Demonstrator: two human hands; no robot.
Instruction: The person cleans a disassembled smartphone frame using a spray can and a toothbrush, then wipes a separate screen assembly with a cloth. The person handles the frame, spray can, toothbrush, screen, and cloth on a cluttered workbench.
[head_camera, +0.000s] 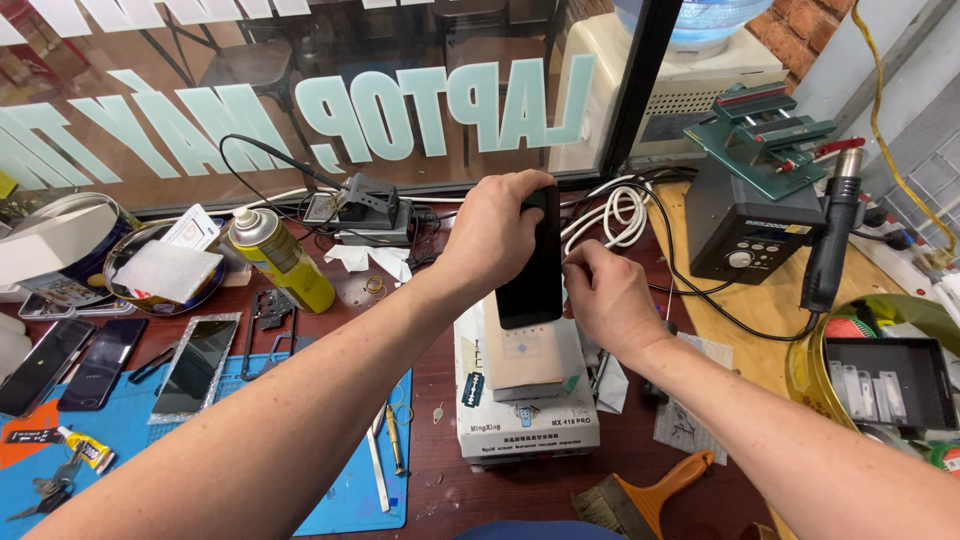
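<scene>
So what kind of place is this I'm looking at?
Most likely a phone repair bench: both hands work on a black phone over a white heating machine, with a hot-air station and loose phones nearby.

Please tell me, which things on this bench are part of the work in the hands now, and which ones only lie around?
In use:
- black phone, held upright by left hand, right hand at its edge
- white heating machine beneath it

Lying about:
- yellow spray can
- three phones on the blue mat
- orange-handled brush
- black hot-air station
- white cable coil
</scene>
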